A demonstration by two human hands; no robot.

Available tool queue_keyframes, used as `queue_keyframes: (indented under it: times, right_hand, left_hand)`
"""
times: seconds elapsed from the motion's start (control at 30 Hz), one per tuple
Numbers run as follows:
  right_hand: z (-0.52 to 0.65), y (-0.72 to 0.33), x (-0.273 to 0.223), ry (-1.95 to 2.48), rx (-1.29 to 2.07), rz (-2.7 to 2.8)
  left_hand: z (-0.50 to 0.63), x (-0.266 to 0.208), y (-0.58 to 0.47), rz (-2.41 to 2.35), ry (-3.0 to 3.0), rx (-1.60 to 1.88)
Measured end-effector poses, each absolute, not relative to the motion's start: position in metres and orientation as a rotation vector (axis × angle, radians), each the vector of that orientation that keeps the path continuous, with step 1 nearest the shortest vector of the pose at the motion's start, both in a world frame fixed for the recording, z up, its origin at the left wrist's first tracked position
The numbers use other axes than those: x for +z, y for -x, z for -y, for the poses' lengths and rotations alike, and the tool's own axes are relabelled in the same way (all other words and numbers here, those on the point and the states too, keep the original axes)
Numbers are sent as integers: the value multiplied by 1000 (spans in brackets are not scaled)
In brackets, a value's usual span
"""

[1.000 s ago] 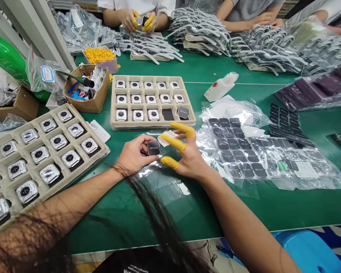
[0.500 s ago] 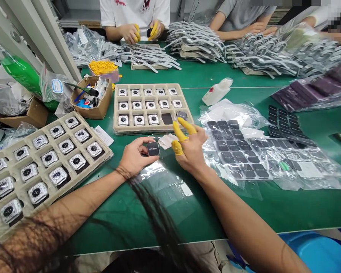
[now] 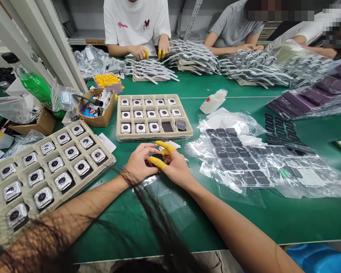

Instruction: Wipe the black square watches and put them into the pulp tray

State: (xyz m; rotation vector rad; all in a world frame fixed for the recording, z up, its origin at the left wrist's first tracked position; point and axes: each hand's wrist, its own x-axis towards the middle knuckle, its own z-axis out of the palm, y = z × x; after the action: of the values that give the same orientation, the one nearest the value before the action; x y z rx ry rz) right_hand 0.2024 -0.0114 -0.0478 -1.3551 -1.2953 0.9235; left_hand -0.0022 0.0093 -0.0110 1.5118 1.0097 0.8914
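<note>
Between my two hands is a smartwatch body (image 3: pixel 157 156) with a dark face, mostly covered by fingers. My left hand (image 3: pixel 136 166) grips it from the left side. Yellow finger cots cover the thumb and some fingers of my right hand (image 3: pixel 177 167), which closes on the watch body from the right. Just beyond my hands sits a beige tray (image 3: pixel 155 137) with several watch bodies lying back side up. In its front row one compartment shows only a dark bottom, and a dark-faced watch body (image 3: pixel 181 124) rests tilted in the right corner.
A second beige tray (image 3: pixel 86 184) of watch bodies lies at left. Sheets of black square stickers (image 3: pixel 230 151) on plastic film spread at right. Beyond are a white bottle (image 3: pixel 213 101), a cardboard box (image 3: pixel 109 113) of small items, piled grey straps (image 3: pixel 193 57) and co-workers' hands.
My right hand has come down and left, from spread fingers beside the watch body to closing on it. My left hand keeps its hold. The view has tilted up slightly.
</note>
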Motion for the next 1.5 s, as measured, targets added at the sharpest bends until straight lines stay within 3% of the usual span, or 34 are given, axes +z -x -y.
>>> queue_keyframes:
  times: [0.1,0.33,0.53,0.7,1.03,1.23,1.5]
  right_hand:
    - [3,-216,-38,1362,993,1137]
    - [-85,-269,5,1564,474,1545]
    - [-116,-232,22,1935,41,1962]
    - [-109,-206,32,1879,153,2202]
    - [-90,-221,46,1836,425,1774]
    - [-8,-232,8,1427,1022,1361]
    - [20,-221,-33,1346,978,1374]
  left_hand:
    - [-4,-5,0,-1089,-1408,926]
    - [-2,3,0,-1131,-1386,907]
    - [-3,-2,-2,-1148,-1410,894]
    - [-3,-5,-4,-1153,-1458,865]
    - [-4,-4,-5,-1141,-1317,924]
    - [-10,-14,-4,-972,-1192,900]
    - [-4,-9,-1,-1001,-1423,857]
